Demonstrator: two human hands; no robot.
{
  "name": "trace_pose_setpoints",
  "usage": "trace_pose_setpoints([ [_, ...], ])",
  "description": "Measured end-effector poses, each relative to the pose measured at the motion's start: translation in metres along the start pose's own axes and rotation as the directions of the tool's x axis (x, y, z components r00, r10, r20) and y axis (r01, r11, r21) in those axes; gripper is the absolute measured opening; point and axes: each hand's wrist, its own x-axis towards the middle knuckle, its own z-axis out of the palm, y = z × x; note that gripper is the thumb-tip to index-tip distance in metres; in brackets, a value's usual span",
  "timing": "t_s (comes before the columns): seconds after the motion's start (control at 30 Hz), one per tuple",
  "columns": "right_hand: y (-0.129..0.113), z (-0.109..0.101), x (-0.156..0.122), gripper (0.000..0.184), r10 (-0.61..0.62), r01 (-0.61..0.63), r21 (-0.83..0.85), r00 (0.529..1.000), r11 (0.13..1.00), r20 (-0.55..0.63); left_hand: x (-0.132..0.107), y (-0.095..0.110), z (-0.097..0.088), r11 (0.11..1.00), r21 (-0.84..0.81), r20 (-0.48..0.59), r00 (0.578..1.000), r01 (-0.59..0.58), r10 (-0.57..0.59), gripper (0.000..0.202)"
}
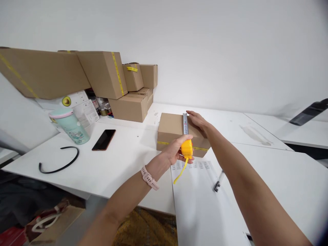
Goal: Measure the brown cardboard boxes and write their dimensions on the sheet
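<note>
My left hand [176, 150] is closed around a yellow tape measure [187, 149] with a yellow wrist strap [180, 173] hanging from it. The pulled-out metal blade [185, 124] runs away from me over the top of a closed cardboard box [170, 123] with yellow tape along its front. At the far edge of that box, my right hand [197, 120] has its fingertips at the blade's end; its other fingers are partly hidden. Under the front of the box lies a paper sheet [192, 198] with handwritten columns. A pen [217, 182] rests on it, right of my left hand.
Several cardboard boxes [102, 73] are stacked at the back left against the wall. Before them stand a mint-green tumbler [71, 126] and a black phone [104, 139], with a black curved band [61, 169] nearer the table's front edge. A dark object [309, 112] is at the far right.
</note>
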Motion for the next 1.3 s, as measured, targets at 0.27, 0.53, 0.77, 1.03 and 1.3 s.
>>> trace_pose_setpoints([
  [0.27,-0.005,0.006,0.008,0.059,-0.101,0.090,-0.176,0.993,0.980,-0.056,0.006,-0.005,0.005,1.000,-0.006,0.017,1.000,-0.020,0.020,0.036],
  [0.53,0.003,0.015,0.020,0.067,-0.192,0.164,-0.287,0.979,0.944,-0.071,-0.011,-0.015,0.018,0.999,-0.046,-0.063,0.998,-0.021,0.018,0.033],
  [0.77,0.000,0.014,0.017,0.062,-0.190,0.150,-0.303,0.976,0.941,-0.109,-0.010,-0.015,0.022,0.999,-0.004,-0.072,0.997,-0.042,0.041,0.031],
  [1.03,-0.005,0.013,0.009,0.050,-0.224,0.187,-0.307,0.970,0.933,-0.091,-0.011,-0.016,0.037,0.999,0.040,-0.151,0.988,-0.026,0.032,0.031],
  [1.3,-0.006,0.012,0.007,0.049,-0.207,0.173,-0.287,0.974,0.942,-0.093,-0.011,-0.017,0.037,0.997,0.069,-0.135,0.990,-0.036,0.045,0.029],
])
